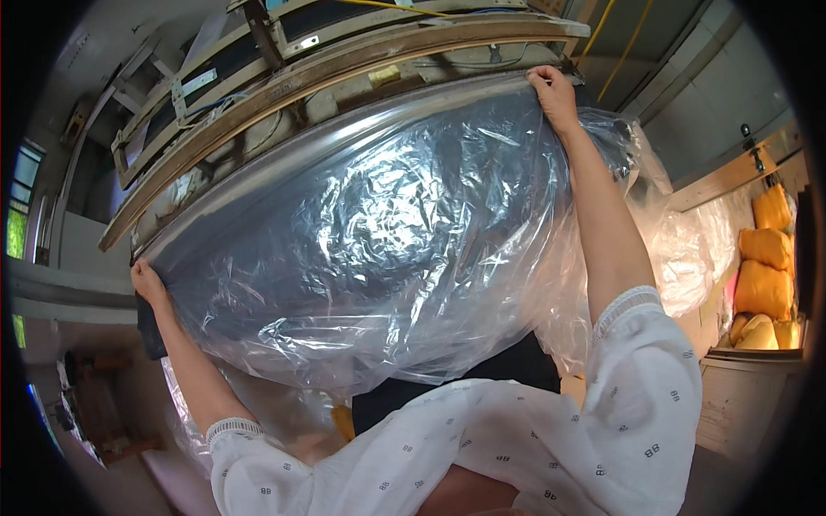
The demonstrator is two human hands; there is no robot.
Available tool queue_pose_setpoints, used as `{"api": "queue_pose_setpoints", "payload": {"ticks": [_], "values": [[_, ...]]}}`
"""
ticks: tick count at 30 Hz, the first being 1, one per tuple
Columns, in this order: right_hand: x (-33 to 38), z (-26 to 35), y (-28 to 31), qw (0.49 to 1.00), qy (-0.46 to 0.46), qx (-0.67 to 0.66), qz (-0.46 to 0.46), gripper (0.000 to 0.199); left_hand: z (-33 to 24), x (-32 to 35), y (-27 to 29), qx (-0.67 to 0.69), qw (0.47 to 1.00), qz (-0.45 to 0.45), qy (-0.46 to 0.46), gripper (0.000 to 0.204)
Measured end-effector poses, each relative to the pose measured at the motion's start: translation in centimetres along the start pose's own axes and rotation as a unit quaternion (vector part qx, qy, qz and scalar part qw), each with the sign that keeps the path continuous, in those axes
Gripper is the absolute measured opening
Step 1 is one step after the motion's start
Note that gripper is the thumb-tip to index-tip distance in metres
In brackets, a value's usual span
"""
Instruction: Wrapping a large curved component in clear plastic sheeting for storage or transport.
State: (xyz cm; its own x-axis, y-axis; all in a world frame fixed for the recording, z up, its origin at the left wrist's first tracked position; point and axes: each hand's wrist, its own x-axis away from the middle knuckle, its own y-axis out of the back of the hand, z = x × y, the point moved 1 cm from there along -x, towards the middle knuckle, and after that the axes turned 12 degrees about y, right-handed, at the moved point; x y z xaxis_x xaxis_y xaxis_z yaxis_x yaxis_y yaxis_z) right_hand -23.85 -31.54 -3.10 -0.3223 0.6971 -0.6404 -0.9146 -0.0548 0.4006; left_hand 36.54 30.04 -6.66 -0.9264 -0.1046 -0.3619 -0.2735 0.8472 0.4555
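Veiling dark cloth (447, 378): crinkled plastic bag (370, 241)

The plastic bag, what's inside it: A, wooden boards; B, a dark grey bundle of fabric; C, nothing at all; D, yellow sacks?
B: a dark grey mass fills the clear plastic bag, which the left hand and right hand grip at opposite ends; the yellow sacks sit apart on the right, outside it.
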Motion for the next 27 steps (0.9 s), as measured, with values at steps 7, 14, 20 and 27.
{"api": "queue_pose_setpoints", "payload": {"ticks": [7,14,20,27], "values": [[-1.3,0.0,-1.4,0.997,0.009,0.072,-0.028,0.019,-1.7,-1.5,-1.6,-0.052,0.998,0.031,0.035,0.037],[-1.7,-0.3,-1.6,0.986,0.012,0.156,-0.064,0.030,-1.5,-2.1,-1.5,-0.031,0.999,0.000,0.045,0.030],[-1.8,-1.0,-1.7,0.983,-0.006,0.171,-0.070,0.040,-0.8,-2.8,-0.7,0.145,0.969,0.124,0.155,0.020],[-2.2,-2.0,-0.6,0.988,-0.026,0.082,-0.124,0.035,-0.8,-1.9,-0.5,0.211,0.958,0.021,0.193,0.014]]}}
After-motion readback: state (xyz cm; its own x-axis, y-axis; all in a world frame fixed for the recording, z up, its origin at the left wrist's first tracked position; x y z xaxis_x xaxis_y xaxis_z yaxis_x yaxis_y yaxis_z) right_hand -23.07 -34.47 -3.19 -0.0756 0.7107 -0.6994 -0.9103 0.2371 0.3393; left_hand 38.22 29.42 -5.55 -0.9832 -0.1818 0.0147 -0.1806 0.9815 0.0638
